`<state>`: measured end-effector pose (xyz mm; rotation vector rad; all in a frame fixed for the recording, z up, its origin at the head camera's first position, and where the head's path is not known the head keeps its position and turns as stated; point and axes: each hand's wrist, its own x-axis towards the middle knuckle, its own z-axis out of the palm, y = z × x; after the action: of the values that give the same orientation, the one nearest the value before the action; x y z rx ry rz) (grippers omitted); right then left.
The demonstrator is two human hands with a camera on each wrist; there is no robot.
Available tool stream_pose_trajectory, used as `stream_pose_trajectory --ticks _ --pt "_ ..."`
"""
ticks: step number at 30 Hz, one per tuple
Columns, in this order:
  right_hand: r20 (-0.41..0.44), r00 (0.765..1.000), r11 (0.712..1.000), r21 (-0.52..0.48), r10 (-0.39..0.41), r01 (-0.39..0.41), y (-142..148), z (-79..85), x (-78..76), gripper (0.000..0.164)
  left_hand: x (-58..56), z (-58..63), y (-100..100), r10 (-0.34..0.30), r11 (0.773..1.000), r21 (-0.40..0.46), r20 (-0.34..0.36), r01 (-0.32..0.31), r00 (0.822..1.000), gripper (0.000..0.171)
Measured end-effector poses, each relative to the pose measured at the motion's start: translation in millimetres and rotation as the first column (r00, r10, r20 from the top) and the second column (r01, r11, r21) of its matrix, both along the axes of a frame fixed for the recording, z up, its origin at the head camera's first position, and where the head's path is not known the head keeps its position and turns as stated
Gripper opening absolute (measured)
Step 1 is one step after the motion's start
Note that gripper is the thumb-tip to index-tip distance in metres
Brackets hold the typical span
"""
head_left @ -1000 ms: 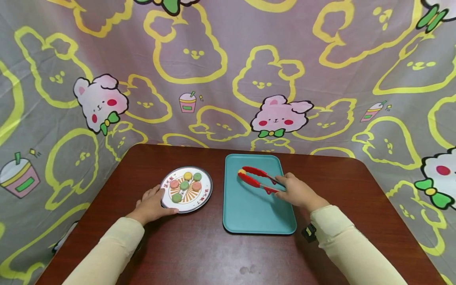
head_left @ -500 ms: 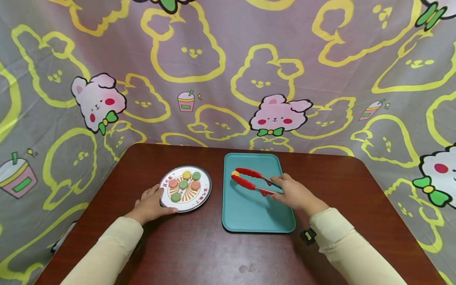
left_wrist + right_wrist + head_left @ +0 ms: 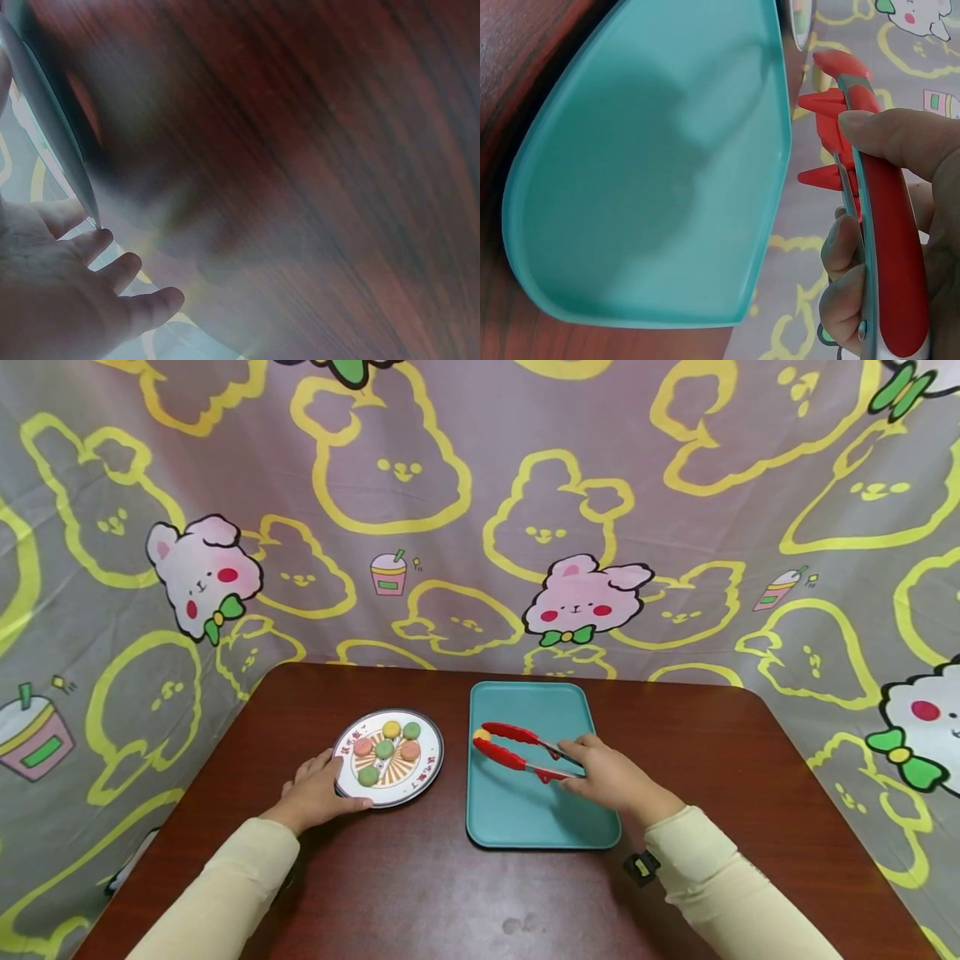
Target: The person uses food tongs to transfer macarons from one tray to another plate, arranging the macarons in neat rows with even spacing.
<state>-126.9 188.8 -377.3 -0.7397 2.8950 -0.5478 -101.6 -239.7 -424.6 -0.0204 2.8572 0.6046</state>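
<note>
My left hand [image 3: 315, 793] rests against the left rim of a round white plate [image 3: 408, 789], thumb along its front edge. In the left wrist view the fingers [image 3: 154, 307] are spread and fairly straight beside the plate's edge. Several macarons, yellow, green and pink, lie on the plate, among them a green macaron [image 3: 368, 776]. My right hand [image 3: 611, 781] grips red-and-metal tongs [image 3: 504, 755] above a teal tray [image 3: 547, 818]. Between the tong tips is a yellow macaron [image 3: 482, 737], over the tray's left edge; the right wrist view shows the thumb pressing the tongs' handle [image 3: 889, 247].
The dark brown wooden table [image 3: 420, 877] has a gap between plate and tray. A patterned curtain [image 3: 450, 468] hangs behind the table and along both sides. A black strap device [image 3: 642, 867] sits at the right wrist.
My right hand has moved left, carrying the tongs and yellow macaron from over the tray's middle to its left edge. The left hand stays at the plate. The head view shifts slightly.
</note>
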Motion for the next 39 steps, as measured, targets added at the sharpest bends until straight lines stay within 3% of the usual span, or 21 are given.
stream_pose_trajectory --ticks 7,23,39 --pt "-0.005 1.000 0.999 -0.015 0.029 -0.029 -4 0.7 2.4 0.059 0.3 -0.3 0 -0.004 1.000 -0.004 -0.001 0.004 1.000 0.105" --pt "0.030 0.999 0.999 -0.033 0.015 -0.014 -17 0.0 8.1 0.059 -0.1 -1.2 0 -0.006 1.000 -0.005 -0.004 0.006 1.000 0.105" --pt "0.033 0.997 0.997 -0.036 0.073 -0.072 -34 1.3 9.2 0.057 -0.6 -0.9 0 -0.004 1.000 -0.009 0.007 0.004 1.000 0.106"
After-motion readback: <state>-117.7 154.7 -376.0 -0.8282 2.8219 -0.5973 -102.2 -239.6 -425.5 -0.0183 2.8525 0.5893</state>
